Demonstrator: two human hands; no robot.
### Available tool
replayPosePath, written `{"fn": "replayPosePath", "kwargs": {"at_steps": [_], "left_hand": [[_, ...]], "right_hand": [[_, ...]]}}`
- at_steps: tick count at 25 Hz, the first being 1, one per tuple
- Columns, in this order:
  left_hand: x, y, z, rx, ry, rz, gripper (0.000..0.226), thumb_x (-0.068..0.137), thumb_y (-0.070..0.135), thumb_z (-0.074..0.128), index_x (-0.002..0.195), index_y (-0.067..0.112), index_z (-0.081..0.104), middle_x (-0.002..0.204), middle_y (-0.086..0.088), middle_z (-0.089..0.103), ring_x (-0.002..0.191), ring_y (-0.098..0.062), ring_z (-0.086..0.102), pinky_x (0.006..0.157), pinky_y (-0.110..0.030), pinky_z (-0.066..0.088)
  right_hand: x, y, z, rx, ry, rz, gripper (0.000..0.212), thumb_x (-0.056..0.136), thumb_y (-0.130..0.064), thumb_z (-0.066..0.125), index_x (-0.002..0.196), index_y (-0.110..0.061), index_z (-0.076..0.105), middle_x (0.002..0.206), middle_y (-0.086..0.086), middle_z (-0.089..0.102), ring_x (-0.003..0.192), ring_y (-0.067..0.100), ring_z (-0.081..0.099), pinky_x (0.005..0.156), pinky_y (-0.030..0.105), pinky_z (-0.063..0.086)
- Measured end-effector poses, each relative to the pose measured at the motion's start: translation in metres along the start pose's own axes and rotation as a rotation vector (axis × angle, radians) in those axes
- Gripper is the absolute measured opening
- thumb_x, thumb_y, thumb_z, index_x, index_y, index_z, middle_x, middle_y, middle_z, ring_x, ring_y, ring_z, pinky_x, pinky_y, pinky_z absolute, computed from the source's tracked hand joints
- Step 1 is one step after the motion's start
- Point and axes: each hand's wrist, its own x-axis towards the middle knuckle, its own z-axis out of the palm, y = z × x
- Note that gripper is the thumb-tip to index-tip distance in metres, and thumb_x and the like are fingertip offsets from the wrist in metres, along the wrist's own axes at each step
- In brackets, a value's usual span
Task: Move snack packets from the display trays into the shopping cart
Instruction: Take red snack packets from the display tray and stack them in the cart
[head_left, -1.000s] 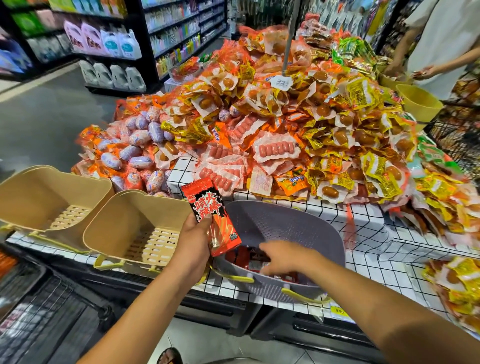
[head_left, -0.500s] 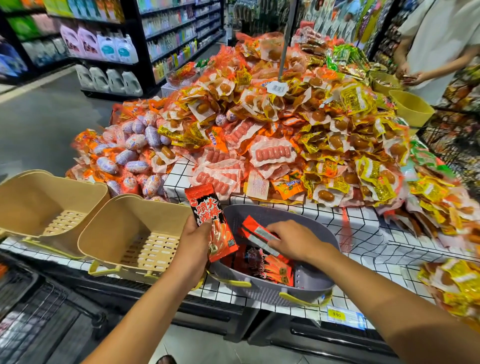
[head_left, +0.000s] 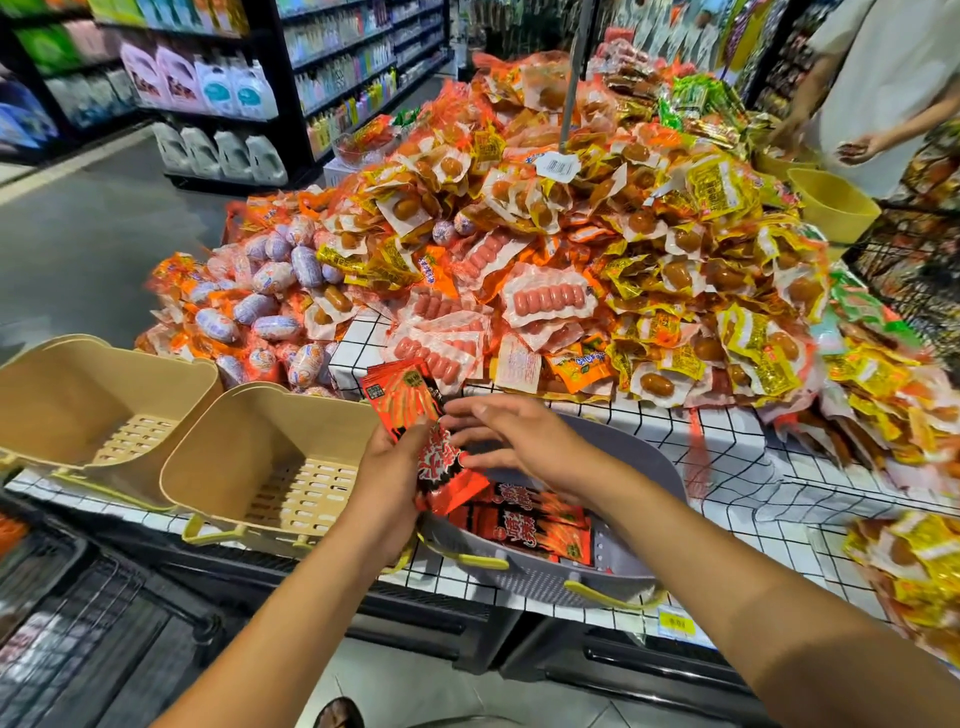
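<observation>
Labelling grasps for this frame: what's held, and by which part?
Left hand grips a stack of red snack packets around their middle, with the upper ends sticking out. Right hand touches the stack near its top; whether it grips cannot be told.

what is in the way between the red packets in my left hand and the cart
Nothing visible blocks it. The nearer beige tray sits left of the left hand holding the red packets; the cart lies lower, further left.

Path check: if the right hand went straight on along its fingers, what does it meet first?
The red packets held in the left hand. The right hand has its fingertips almost on them already, though depth is unclear.
</observation>
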Motion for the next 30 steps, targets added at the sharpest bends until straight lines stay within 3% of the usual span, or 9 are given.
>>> {"fn": "replayPosePath", "kwargs": {"at_steps": [2,4,7,10,14,18,23,26,30], "left_hand": [[0.002,-0.003,-0.006,0.033,0.056,0.018,0.024,0.107,0.023,0.052,0.127,0.016,0.063,0.108,-0.012,0.077,0.098,-0.031,0.075,0.093,-0.056,0.058],[-0.002,-0.004,-0.008,0.009,0.08,0.008,0.023,0.107,0.019,0.052,0.127,0.011,0.061,0.095,-0.01,0.079,0.085,-0.025,0.077,0.083,-0.046,0.061],[-0.008,-0.001,-0.013,-0.042,0.094,-0.019,0.022,0.107,0.016,0.05,0.126,0.011,0.06,0.09,-0.014,0.078,0.076,-0.024,0.077,0.065,-0.038,0.064],[-0.011,-0.002,-0.021,-0.052,0.11,-0.059,0.023,0.107,0.018,0.052,0.128,0.014,0.06,0.105,-0.023,0.076,0.083,-0.029,0.077,0.065,-0.042,0.064],[-0.015,-0.004,-0.038,-0.015,0.109,-0.041,0.026,0.106,0.021,0.054,0.131,0.018,0.06,0.114,-0.022,0.074,0.097,-0.033,0.076,0.077,-0.048,0.063],[-0.029,-0.001,-0.07,-0.004,0.128,-0.022,0.028,0.104,0.024,0.056,0.132,0.021,0.061,0.12,-0.02,0.073,0.112,-0.042,0.07,0.099,-0.067,0.051],[-0.068,0.008,-0.134,-0.072,0.207,0.057,0.03,0.102,0.022,0.059,0.132,0.022,0.061,0.119,-0.019,0.073,0.108,-0.041,0.07,0.101,-0.06,0.053],[-0.103,0.012,-0.178,-0.101,0.283,0.097,0.025,0.102,0.019,0.058,0.126,0.019,0.065,0.107,-0.015,0.076,0.093,-0.036,0.073,0.094,-0.056,0.055],[-0.173,0.012,-0.246,-0.151,0.383,0.163,0.017,0.104,0.012,0.052,0.117,0.016,0.063,0.089,-0.013,0.075,0.076,-0.028,0.072,0.071,-0.042,0.061]], "right_hand": [[0.011,0.016,-0.017,-0.023,0.06,0.08,0.02,0.105,-0.012,0.05,0.116,-0.01,0.066,0.105,0.009,0.073,0.09,0.019,0.069,0.083,0.035,0.059],[0.023,0.047,-0.033,-0.568,0.088,0.119,0.022,0.101,-0.011,0.053,0.118,-0.011,0.067,0.114,0.011,0.072,0.096,0.021,0.068,0.087,0.038,0.055],[0.029,0.096,-0.049,-1.283,-0.086,0.244,0.027,0.097,-0.014,0.053,0.122,-0.011,0.061,0.126,0.016,0.065,0.114,0.035,0.061,0.086,0.038,0.049],[0.027,0.112,-0.053,-1.438,-0.143,0.326,0.033,0.093,-0.015,0.061,0.124,-0.007,0.055,0.125,0.021,0.059,0.112,0.039,0.061,0.085,0.039,0.05],[0.026,0.117,-0.052,-1.495,-0.107,0.362,0.053,0.076,-0.046,0.081,0.114,-0.015,0.06,0.12,0.009,0.054,0.109,0.032,0.062,0.081,0.038,0.052],[0.016,0.089,-0.05,-1.384,0.006,0.199,0.034,0.088,-0.05,0.068,0.098,-0.023,0.05,0.108,0.004,0.061,0.103,0.03,0.061,0.071,0.037,0.045],[0.004,0.018,0.0,-0.904,0.3,-0.138,0.03,0.095,-0.036,0.066,0.119,-0.02,0.056,0.101,-0.002,0.063,0.087,0.018,0.059,0.068,0.031,0.04],[0.0,-0.005,0.071,-0.501,0.205,-0.227,0.028,0.098,-0.022,0.064,0.125,-0.016,0.06,0.116,-0.003,0.068,0.102,0.011,0.064,0.087,0.032,0.051],[-0.02,0.007,0.189,-0.292,-0.01,-0.202,0.023,0.094,0.001,0.064,0.11,-0.016,0.063,0.098,-0.002,0.071,0.086,0.001,0.065,0.084,0.024,0.052]]}}
